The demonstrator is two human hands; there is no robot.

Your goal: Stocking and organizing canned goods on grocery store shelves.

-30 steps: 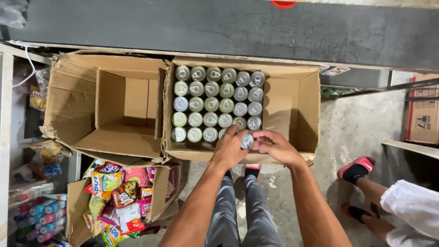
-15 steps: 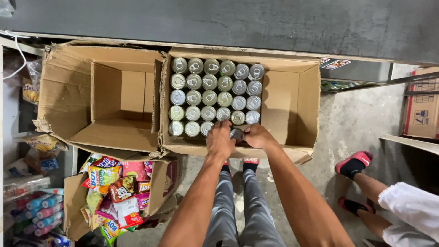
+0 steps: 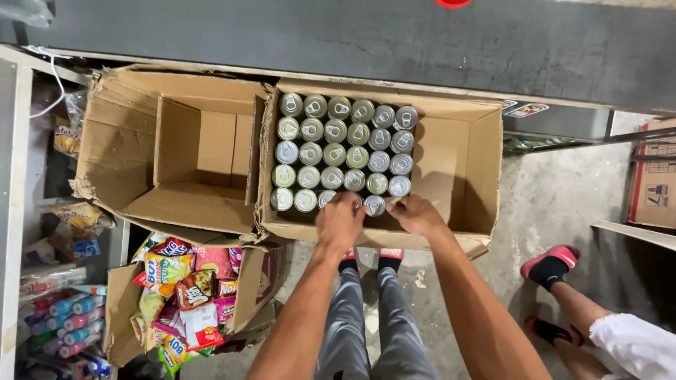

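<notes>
An open cardboard box (image 3: 461,165) holds several rows of silver-topped cans (image 3: 343,144) standing upright, filling its left part. My left hand (image 3: 340,222) reaches over the box's front wall and is curled down on a can in the front row, which it mostly hides. My right hand (image 3: 417,213) is just to the right of it, fingertips against the last can in the front row (image 3: 374,205). The right third of the box is bare cardboard.
An empty open carton (image 3: 176,151) stands to the left. Below it a smaller box (image 3: 246,295) overflows with colourful snack packets. Shelving with bottles runs along the left edge. Another person's legs and pink-and-black slippers (image 3: 549,266) are at the right, on the concrete floor.
Both hands have moved left and forward along the front row of cans. A can that was between them a second ago now stands in that row.
</notes>
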